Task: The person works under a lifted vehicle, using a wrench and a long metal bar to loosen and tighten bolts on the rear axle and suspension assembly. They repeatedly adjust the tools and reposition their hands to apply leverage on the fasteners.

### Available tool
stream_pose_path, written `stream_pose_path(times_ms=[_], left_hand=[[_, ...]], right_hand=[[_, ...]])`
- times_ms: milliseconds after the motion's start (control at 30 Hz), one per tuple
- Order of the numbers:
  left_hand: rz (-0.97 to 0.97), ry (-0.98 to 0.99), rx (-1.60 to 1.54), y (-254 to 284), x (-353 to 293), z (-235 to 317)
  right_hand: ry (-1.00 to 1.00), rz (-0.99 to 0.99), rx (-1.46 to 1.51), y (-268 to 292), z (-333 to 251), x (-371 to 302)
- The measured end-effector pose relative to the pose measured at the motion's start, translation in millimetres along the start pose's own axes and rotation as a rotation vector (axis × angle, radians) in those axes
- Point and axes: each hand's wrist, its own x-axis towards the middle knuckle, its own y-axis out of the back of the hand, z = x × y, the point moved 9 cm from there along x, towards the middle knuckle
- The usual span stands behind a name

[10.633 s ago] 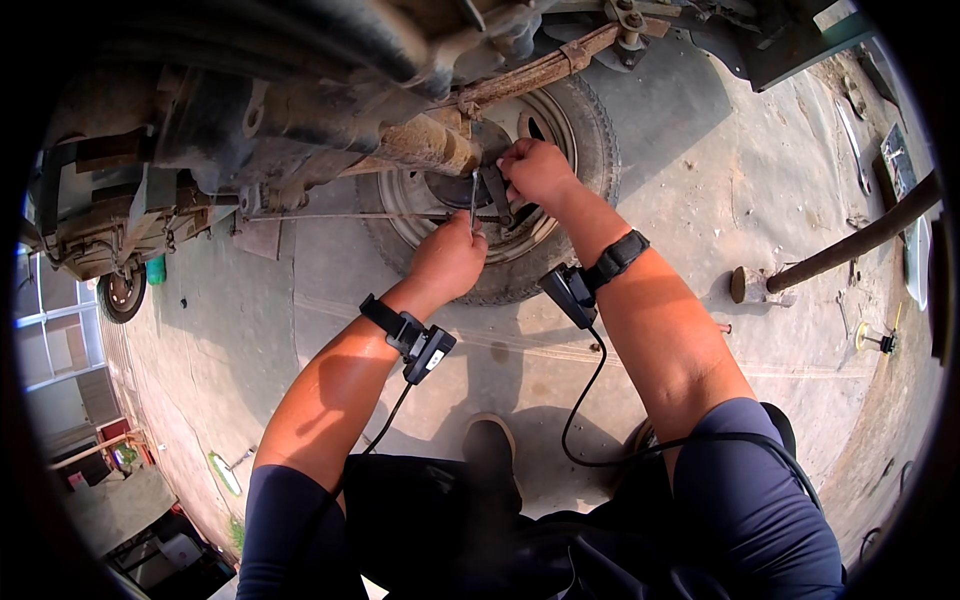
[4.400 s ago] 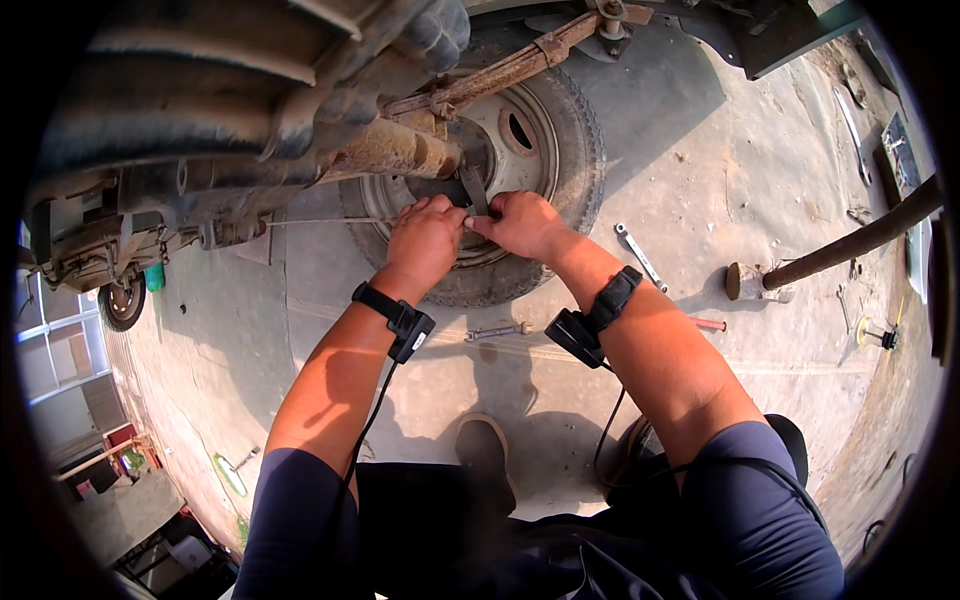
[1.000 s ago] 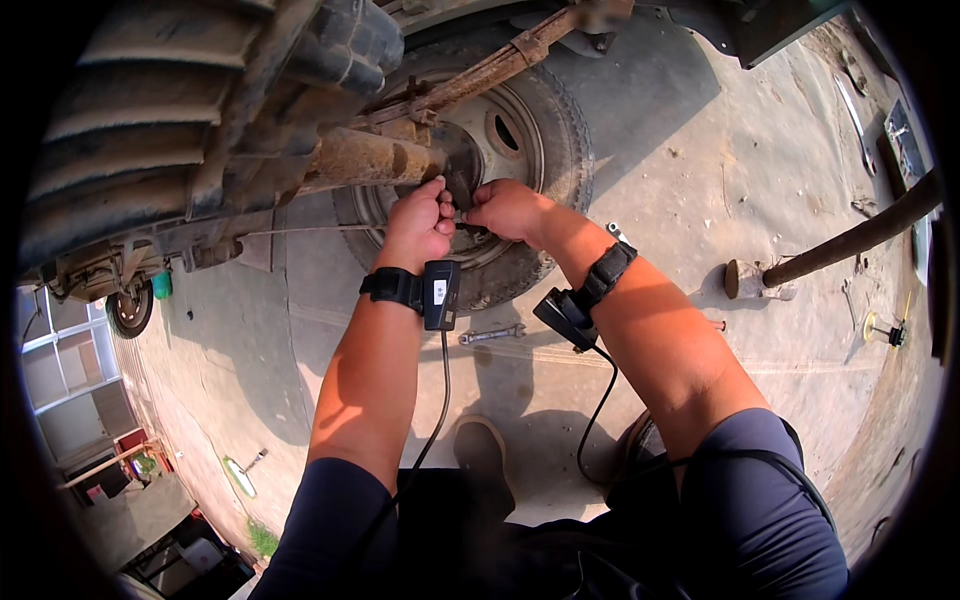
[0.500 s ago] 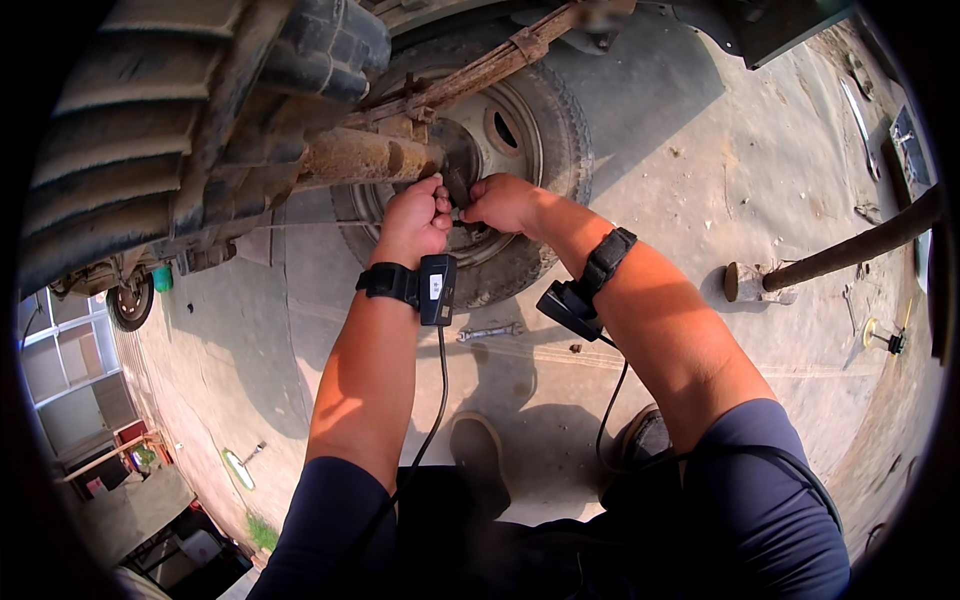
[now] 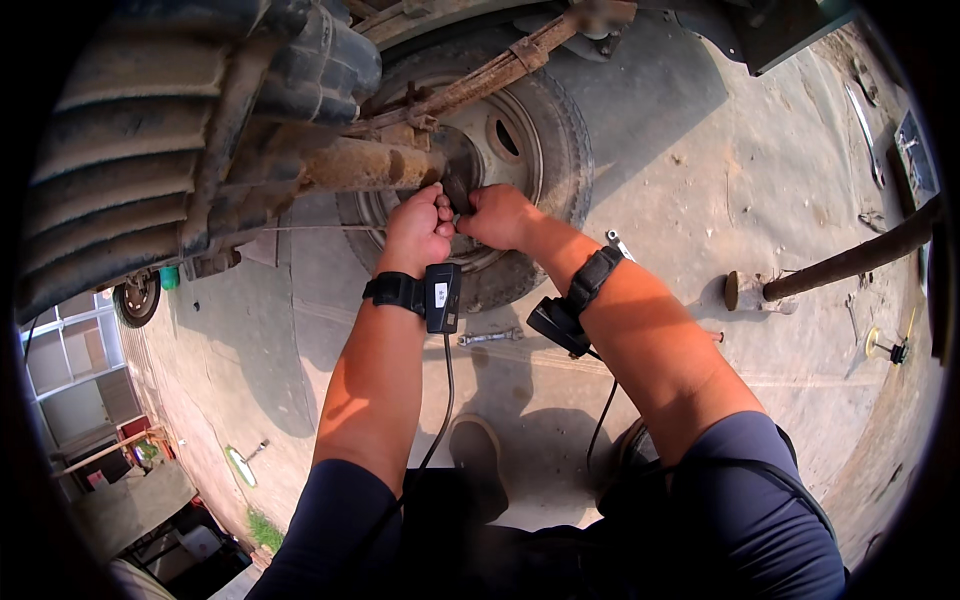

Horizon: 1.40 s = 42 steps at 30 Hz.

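Both my hands work close together at the inner side of a truck wheel [image 5: 568,150], just below the end of a rusty axle tube [image 5: 370,166]. My left hand [image 5: 418,230] is closed, its fingers curled in toward the brake part [image 5: 458,182] behind the wheel hub. Almost touching it, my right hand [image 5: 498,215] is closed in a pinch beside the same part. What the fingers hold is hidden between the hands. A thin line [image 5: 320,228] runs from the left toward the wheel behind my left hand.
Rusty leaf springs [image 5: 480,82] cross above the axle. A wrench [image 5: 490,337] lies on the concrete floor below the wheel; another wrench [image 5: 618,242] lies beyond my right forearm. A dark pole [image 5: 850,255] rests at a wooden block [image 5: 745,292]. An open toolbox [image 5: 912,150] stands far right.
My right forearm has shifted slightly left, uncovering the wrench beyond it. Both hands sit slightly lower in the picture, still closed at the same spot.
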Motion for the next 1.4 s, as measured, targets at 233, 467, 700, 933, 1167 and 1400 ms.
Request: stream_pose_path(times_ms=[233, 467, 700, 933, 1167, 1400], left_hand=[[0.004, -0.017, -0.012, -1, -2, 4], [0.079, 0.024, -0.144, 54, -2, 15], [0.055, -0.038, -0.041, 60, -15, 22], [0.038, -0.09, 0.072, 54, -42, -6], [0.016, -0.137, 0.166, 39, -73, -12], [0.044, -0.128, 0.226, 61, -95, -18]], right_hand=[[-0.032, 0.04, 0.032, -4, 2, -4], [-0.038, 0.02, 0.025, -4, 1, -2], [-0.094, 0.036, 0.081, -3, 1, -7], [-0.14, 0.012, 0.122, -1, 6, -17], [-0.247, 0.172, 0.334, -4, 13, -15], [-0.343, 0.234, 0.624, -21, 24, -4]])
